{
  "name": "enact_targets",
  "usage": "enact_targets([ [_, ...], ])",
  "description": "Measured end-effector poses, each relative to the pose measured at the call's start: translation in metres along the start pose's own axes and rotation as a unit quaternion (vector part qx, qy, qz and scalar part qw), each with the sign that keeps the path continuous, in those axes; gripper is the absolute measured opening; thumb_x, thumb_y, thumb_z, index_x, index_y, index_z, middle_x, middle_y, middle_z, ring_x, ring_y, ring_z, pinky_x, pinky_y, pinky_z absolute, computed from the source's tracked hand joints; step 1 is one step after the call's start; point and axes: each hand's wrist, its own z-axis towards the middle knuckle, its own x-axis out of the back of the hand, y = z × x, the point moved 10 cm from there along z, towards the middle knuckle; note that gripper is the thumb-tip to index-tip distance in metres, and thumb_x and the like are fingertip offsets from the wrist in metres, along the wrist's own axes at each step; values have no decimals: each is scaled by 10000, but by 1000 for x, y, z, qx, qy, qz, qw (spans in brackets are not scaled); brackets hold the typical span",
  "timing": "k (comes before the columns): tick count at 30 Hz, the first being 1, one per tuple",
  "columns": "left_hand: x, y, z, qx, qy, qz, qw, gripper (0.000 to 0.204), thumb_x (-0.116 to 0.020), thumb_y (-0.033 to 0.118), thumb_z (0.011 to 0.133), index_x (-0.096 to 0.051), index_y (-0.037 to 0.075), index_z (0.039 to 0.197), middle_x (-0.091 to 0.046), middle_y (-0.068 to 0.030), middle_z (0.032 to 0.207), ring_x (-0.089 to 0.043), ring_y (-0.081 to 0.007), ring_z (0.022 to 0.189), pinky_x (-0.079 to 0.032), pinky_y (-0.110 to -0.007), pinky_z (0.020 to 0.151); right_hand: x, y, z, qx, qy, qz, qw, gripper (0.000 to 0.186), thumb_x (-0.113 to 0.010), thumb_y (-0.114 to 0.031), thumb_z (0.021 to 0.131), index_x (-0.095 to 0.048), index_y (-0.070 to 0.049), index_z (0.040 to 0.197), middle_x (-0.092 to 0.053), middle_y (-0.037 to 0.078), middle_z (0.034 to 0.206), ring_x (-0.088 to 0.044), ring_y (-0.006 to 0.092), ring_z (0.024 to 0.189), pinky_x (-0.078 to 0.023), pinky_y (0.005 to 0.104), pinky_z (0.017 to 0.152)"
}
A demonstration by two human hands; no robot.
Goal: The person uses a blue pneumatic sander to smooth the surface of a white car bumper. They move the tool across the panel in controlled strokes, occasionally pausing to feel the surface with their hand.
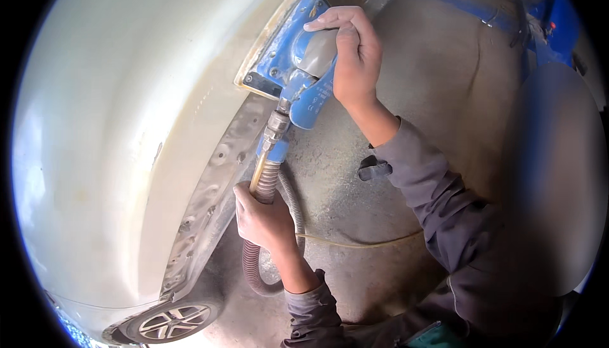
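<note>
A blue pneumatic sander (312, 102) with a rectangular pad lies against the lower edge of a pale car body panel (108, 126). Its grey top is under my right hand (358, 53), whose fingers curl over it from the right side. Below the sander, my left hand (266, 221) is closed around the ribbed hose (268, 180) and a thin air line (259, 171) beside it. A metal coupling (276, 127) joins the air line to the sander. My left palm side is hidden.
A bare metal sill (219, 164) with holes runs along the panel's lower edge. A car wheel (176, 322) stands at the bottom left. The ribbed hose loops over the grey floor (330, 177), where a thin yellowish line (361, 244) also lies. Blue equipment (561, 24) stands far right.
</note>
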Motion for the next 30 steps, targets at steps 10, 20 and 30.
enact_targets([
  [10, 57, -139, -21, 101, 16, -14, 995, 422, -670, 48, 747, -572, -17, 1151, -683, -153, 898, -656, -264, 726, -508, -421, 680, -100, -69, -85, 41, -56, 14, 997, 144, -643, -50, 688, -591, -104, 811, -598, -28, 768, -527, 174, 755, -425, 307, 677],
  [20, -53, -5, 17, 53, -325, -429, 841, 885, -745, 552, 816, -430, -112, 1309, -579, -108, 1102, -542, -163, 988, -447, -300, 868, -60, -14, -49, 60, -87, 12, 994, 207, -689, -36, 645, -590, -139, 795, -565, -53, 664, -521, 174, 715, -432, 329, 669],
  [30, -111, 148, 62, -11, -293, -383, 876, 657, -814, 432, 754, -542, -64, 1090, -679, -214, 816, -683, -338, 738, -522, -382, 693, 1, 42, 25, 39, -171, -83, 981, 203, -425, 15, 890, -626, 19, 918, -724, 91, 813, -700, 173, 799, -529, 292, 760],
])
